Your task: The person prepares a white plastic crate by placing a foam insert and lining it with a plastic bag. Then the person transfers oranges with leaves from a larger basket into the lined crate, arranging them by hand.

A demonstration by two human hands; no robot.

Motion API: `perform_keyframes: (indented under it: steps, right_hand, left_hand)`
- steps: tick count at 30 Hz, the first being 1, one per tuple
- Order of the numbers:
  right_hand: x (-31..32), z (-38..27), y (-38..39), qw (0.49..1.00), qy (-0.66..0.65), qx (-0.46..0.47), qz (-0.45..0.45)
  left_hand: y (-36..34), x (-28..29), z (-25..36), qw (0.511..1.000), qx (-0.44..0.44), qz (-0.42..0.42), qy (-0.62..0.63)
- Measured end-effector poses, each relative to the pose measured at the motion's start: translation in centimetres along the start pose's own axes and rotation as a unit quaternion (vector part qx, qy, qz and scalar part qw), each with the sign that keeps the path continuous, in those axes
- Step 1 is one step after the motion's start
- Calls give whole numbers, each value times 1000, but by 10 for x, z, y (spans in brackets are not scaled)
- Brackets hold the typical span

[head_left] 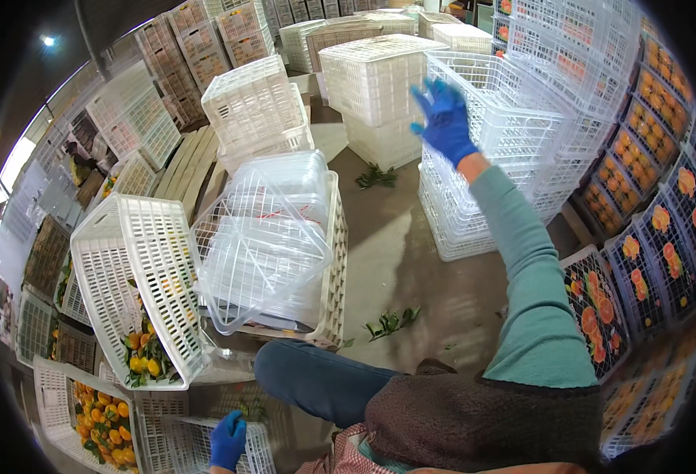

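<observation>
Both my hands wear blue gloves. My right hand [446,122] is stretched forward with its fingers spread and nothing in it. It is in front of the near rim of a tall stack of white plastic crates [482,189], and whether it touches them I cannot tell. Low at the left, my left hand [228,442] has its fingers curled at the rim of a small white crate [259,452], mostly cut off by the lower edge. Left of my knee, a clear plastic lid [262,304] lies tilted over stacked clear trays in a cream crate [332,292].
A tipped white crate [162,292] holds oranges and leaves, and another crate of oranges [103,423] stands lower left. Filled, printed crates [648,268] line the right side. White crates [375,75] stack ahead. Leaves [391,322] lie on the floor.
</observation>
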State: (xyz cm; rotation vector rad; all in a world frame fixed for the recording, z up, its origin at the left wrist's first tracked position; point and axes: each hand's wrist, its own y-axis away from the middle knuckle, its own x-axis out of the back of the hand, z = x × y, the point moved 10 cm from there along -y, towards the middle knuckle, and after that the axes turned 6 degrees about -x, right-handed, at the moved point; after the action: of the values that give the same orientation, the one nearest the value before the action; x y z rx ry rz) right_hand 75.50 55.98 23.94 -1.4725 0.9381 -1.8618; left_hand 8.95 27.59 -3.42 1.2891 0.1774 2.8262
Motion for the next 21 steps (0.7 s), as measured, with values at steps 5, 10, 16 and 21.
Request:
perform_keyframes:
  steps: [5, 10, 16, 21]
  right_hand:
    - [-71, 173, -27, 958, 66, -153, -235]
    - [-90, 258, -43, 981, -34, -111, -154]
    - [26, 180, -90, 875, -467, -28, -124]
    - [179, -142, -58, 725, -622, 129, -265]
  left_hand:
    - [15, 5, -9, 992, 25, -78, -96]
    - [17, -11, -164, 889, 282, -198, -301]
    - [71, -25, -166, 816, 445, 81, -361]
    - [97, -86, -196, 872, 460, 21, -165]
